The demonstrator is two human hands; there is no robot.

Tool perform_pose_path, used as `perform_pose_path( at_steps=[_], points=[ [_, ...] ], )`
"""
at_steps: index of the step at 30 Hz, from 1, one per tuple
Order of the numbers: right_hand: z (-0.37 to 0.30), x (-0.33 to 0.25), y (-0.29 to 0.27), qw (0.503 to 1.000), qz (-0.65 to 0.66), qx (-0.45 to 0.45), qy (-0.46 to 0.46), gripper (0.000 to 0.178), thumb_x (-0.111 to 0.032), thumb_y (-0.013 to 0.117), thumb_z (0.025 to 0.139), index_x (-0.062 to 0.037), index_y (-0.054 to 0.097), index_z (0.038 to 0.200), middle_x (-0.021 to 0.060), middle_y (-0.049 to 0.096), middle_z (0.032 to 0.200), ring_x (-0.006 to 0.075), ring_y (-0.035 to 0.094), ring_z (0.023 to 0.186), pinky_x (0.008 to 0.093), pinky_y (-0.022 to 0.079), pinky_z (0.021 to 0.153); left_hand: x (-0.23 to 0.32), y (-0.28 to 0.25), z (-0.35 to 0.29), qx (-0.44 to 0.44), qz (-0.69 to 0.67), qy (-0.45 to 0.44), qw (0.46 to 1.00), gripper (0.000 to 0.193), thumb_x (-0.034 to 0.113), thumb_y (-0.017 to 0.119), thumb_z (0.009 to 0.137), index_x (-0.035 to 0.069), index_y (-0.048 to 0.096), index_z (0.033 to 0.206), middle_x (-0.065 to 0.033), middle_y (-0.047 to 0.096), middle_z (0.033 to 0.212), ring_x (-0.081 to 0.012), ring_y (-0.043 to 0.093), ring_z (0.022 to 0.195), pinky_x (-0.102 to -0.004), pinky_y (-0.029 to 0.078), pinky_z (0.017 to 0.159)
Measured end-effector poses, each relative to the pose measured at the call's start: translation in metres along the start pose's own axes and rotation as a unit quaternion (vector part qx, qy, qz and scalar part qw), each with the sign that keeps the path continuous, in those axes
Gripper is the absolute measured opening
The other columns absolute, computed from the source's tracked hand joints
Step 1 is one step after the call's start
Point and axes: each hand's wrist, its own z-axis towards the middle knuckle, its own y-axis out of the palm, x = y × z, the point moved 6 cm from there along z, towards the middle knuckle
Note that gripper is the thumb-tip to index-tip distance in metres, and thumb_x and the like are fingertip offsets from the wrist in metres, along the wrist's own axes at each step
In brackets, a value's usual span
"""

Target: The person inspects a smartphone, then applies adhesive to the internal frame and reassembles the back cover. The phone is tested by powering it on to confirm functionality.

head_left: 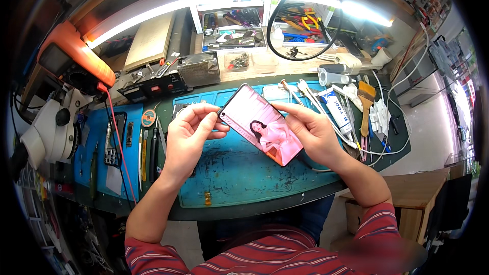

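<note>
A smartphone (261,131) with a lit screen is held tilted above the blue work mat (224,178). Its screen shows a picture of a figure in pink against a pink background. My right hand (317,136) grips the phone's right edge, thumb in front and the other fingers mostly hidden. At the phone's upper left edge, the curled fingers and thumb of my left hand (191,133) close on the rim near the camera hole.
On the left are an orange multimeter (76,61), a white microscope-like device (51,125), an opened phone frame (115,140) and slim hand tools. To the right lie a brush (366,94), a glue tube (336,109) and loose cables. Tool bins (234,35) stand behind; a black cable loop (270,30) hangs overhead.
</note>
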Motion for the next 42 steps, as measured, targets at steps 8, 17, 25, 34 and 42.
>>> perform_pose_path(
  at_steps=[8, 17, 25, 34, 42],
  points=[
    [0.0002, -0.0006, 0.0005, 1.000, 0.002, -0.003, -0.001, 0.034, -0.006, 0.050, 0.101, -0.0035, 0.060, 0.134, 0.0081, 0.072, 0.096, 0.0068, 0.062, 0.084, 0.0239, 0.050, 0.076, 0.0002, -0.0002, -0.0002, 0.007, 0.000, 0.006, 1.000, 0.018, 0.009, 0.060, 0.099, -0.004, 0.060, 0.112, -0.0113, 0.068, 0.098, -0.0169, 0.070, 0.087, -0.0288, 0.060, 0.077],
    [0.0004, -0.0015, 0.0002, 1.000, -0.005, -0.008, 0.001, 0.035, -0.005, 0.049, 0.101, -0.0037, 0.060, 0.134, 0.0103, 0.073, 0.099, 0.0088, 0.064, 0.087, 0.0252, 0.051, 0.078, 0.0004, -0.0008, -0.0004, 0.008, 0.005, 0.009, 1.000, 0.018, 0.008, 0.060, 0.099, -0.004, 0.060, 0.112, -0.0116, 0.068, 0.098, -0.0168, 0.070, 0.087, -0.0286, 0.060, 0.077],
    [0.0006, -0.0036, 0.0004, 1.000, -0.002, -0.008, -0.006, 0.036, -0.004, 0.048, 0.101, -0.0036, 0.059, 0.135, 0.0121, 0.073, 0.102, 0.0113, 0.067, 0.090, 0.0272, 0.052, 0.081, 0.0000, -0.0005, 0.0000, 0.008, 0.003, 0.005, 1.000, 0.017, 0.008, 0.060, 0.099, -0.005, 0.060, 0.112, -0.0120, 0.068, 0.099, -0.0173, 0.070, 0.088, -0.0286, 0.060, 0.077],
    [0.0010, -0.0045, -0.0008, 1.000, -0.014, -0.004, -0.003, 0.034, -0.006, 0.048, 0.101, -0.0037, 0.061, 0.132, 0.0114, 0.073, 0.101, 0.0104, 0.066, 0.089, 0.0272, 0.052, 0.079, 0.0006, 0.0000, -0.0006, 0.009, 0.010, 0.007, 1.000, 0.017, 0.010, 0.060, 0.099, -0.002, 0.060, 0.112, -0.0103, 0.067, 0.099, -0.0160, 0.070, 0.087, -0.0276, 0.059, 0.077],
    [0.0011, -0.0029, -0.0003, 1.000, -0.009, -0.004, -0.011, 0.034, -0.006, 0.048, 0.101, -0.0039, 0.061, 0.133, 0.0114, 0.074, 0.101, 0.0110, 0.067, 0.088, 0.0277, 0.053, 0.080, 0.0003, 0.0003, -0.0003, 0.007, 0.018, 0.006, 1.000, 0.019, 0.012, 0.061, 0.099, -0.001, 0.060, 0.112, -0.0089, 0.067, 0.098, -0.0150, 0.069, 0.087, -0.0269, 0.059, 0.076]
  ],
)
